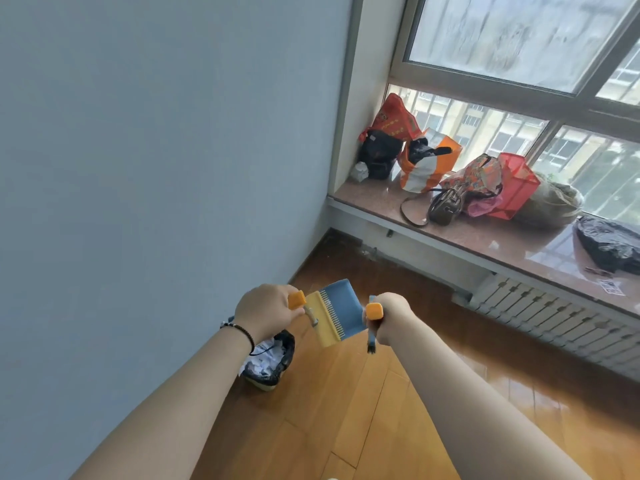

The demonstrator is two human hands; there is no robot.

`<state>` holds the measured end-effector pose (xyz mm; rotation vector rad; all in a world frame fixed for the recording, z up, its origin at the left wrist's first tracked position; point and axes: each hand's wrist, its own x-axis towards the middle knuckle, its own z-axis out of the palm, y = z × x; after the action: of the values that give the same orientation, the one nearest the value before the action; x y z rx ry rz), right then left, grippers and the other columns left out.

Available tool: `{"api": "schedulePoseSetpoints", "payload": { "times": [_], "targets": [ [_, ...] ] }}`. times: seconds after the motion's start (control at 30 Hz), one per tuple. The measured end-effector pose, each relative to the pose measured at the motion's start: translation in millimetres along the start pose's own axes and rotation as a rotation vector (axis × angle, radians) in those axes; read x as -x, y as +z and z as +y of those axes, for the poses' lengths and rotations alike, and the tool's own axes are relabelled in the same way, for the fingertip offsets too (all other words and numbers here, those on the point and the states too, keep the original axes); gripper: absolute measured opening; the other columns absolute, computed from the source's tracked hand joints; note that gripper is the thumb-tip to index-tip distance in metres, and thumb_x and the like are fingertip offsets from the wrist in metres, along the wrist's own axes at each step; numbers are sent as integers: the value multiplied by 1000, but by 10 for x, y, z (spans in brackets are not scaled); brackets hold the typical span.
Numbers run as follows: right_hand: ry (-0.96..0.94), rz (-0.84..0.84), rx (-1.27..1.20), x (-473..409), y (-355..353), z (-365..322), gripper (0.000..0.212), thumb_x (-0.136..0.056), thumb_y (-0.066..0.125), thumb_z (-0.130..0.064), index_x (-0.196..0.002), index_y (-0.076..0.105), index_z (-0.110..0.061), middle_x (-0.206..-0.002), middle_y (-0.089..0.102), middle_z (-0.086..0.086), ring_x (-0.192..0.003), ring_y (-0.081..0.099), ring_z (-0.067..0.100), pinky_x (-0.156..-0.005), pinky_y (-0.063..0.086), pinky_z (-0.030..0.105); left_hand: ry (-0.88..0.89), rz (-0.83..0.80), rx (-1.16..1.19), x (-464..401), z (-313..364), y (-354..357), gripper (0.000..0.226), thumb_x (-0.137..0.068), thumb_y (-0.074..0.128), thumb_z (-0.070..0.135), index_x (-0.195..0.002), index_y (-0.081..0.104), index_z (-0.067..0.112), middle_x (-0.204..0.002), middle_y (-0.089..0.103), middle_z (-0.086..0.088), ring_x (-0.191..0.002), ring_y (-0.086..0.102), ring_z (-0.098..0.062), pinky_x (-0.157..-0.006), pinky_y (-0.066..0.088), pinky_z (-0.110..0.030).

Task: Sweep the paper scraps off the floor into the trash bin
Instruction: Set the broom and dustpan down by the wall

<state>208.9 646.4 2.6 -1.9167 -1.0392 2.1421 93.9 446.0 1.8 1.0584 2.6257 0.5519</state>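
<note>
The dustpan (pixel 341 308) is gripped by the left hand (pixel 266 311), the broom (pixel 372 322) by the right hand (pixel 391 317), both raised just beside the trash bin (pixel 273 362), where paper scraps (pixel 263 363) are seen; sweeping is judged finished, tools to be put away next

One view only, worn on our head; we look forward and down along both forearms toward the room corner; blue wall (pixel 138 168) at left, window sill (pixel 485 233) at right, wooden floor (pixel 346 410) close below; wide-angle.

bin (pixel 268 365) by wall (pixel 156 168), dustpan (pixel 341 310) above
</note>
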Motion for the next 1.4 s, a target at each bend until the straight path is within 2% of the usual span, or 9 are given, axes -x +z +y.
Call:
{"api": "schedulePoseSetpoints", "payload": {
  "times": [0.13, 0.47, 0.67, 0.8, 0.9, 1.03, 1.17, 1.27, 1.4],
  "targets": [
    [42, -41, -69, -311, 256, -470, 20, -90, 44, -14, -106, 54, -8, -79, 57, 9, -58, 59, 16, -31, 41, 17, 91, -107, -195, -735, 128, 152, 27, -97, 59, 49, -117, 66, 33, -99, 72, 1, -94, 67, -22, -74, 50, -30],
    [189, -55, -48, -1195, 1286, -1205, 14, -94, 43, -17, -96, 50, -5, -71, 55, 9, -55, 57, 17, -28, 40, 16, 146, -238, -336, -2234, -340, 234, 28, -99, 58, 47, -122, 64, 33, -115, 70, 5, -106, 65, -21, -81, 45, -31],
    [254, -83, -62, -1824, 2083, -1482, 19, -97, 35, -19, -85, 44, -7, -69, 50, 11, -54, 54, 20, -27, 37, 15, 198, -330, -399, -3207, -985, 281, 22, -98, 59, 44, -115, 67, 33, -114, 70, 8, -104, 63, -18, -92, 37, -31],
    [320, -77, -22, -2150, 2560, -1587, 18, -94, 38, -21, -89, 47, -6, -73, 52, 11, -34, 53, 20, -28, 36, 15, 214, -398, -464, -3674, -1322, 385, 17, -96, 62, 41, -107, 68, 31, -107, 71, 9, -104, 61, -16, -95, 30, -32],
    [357, -73, 86, -2381, 2859, -1676, 19, -91, 38, -20, -81, 47, -6, -63, 50, 9, -42, 47, 16, -29, 31, 11, 172, -438, -425, -4019, -1606, 532, 5, -93, 64, 35, -92, 65, 30, -94, 69, 12, -97, 54, -15, -95, 28, -31],
    [371, -88, 240, -2556, 3191, -1755, 22, -90, 35, -20, -72, 41, -10, -54, 42, 4, -33, 40, 13, -31, 24, 8, 120, -442, -414, -4242, -1890, 619, 14, -91, 61, 24, -79, 54, 28, -81, 64, 12, -87, 46, -14, -92, 28, -32],
    [403, -136, 387, -2815, 3595, -1750, 32, -91, 35, -20, -63, 43, -8, -45, 43, 5, -38, 35, 12, -30, 23, 9, 139, -453, -466, -4359, -2094, 599, 8, -92, 60, 17, -92, 61, 25, -83, 57, 9, -92, 57, -17, -95, 27, -33],
    [415, -170, 420, -2988, 3898, -1714, 31, -92, 37, -21, -65, 45, -8, -44, 42, 5, -31, 35, 12, -29, 26, 9, 145, -416, -534, -4381, -2131, 525, 19, -94, 61, 21, -113, 62, 25, -100, 64, 5, -106, 61, -22, -99, 33, -35],
    [271, -233, 790, -3050, 4200, -1772, 29, -97, 37, -19, -69, 43, -10, -47, 49, 7, -32, 39, 14, -26, 28, 11, 17, -245, -456, -4238, -2222, 413, 15, -91, 67, 19, -105, 63, 16, -104, 67, -4, -101, 63, -27, -73, 40, -34]
  ]
}}
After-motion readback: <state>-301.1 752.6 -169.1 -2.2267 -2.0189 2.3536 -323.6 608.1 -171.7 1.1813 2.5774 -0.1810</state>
